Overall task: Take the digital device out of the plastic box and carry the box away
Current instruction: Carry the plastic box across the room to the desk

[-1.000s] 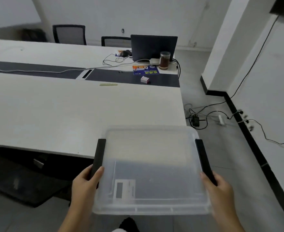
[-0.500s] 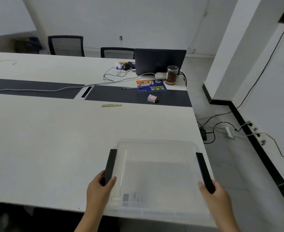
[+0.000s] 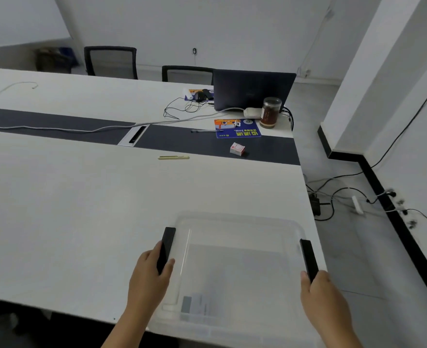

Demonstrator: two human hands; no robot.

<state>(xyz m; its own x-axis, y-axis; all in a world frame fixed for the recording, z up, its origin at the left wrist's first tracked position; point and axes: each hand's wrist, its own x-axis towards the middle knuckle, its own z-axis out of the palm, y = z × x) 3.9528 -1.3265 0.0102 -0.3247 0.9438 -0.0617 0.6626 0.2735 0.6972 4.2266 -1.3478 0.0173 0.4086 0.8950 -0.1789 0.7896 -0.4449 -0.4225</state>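
A clear plastic box (image 3: pixel 237 267) with a translucent lid and black side clips sits over the near right corner of the white table (image 3: pixel 81 209). My left hand (image 3: pixel 149 280) grips its left black clip, and my right hand (image 3: pixel 323 297) grips its right black clip. Through the lid I make out only a pale label and a grey patch near the front left. Whether a digital device lies inside cannot be told.
Farther back on the table lie a yellowish pen (image 3: pixel 173 157), a small red-and-white carton (image 3: pixel 237 148), a blue leaflet (image 3: pixel 237 128), a dark jar (image 3: pixel 270 115) and an open laptop (image 3: pixel 253 90) with cables. Two chairs stand behind. Cables and a power strip (image 3: pixel 358 204) lie on the floor at right.
The box, held in both hands, has moved forward from in front of the table edge to over the table's near right corner. My view has moved closer to the table.
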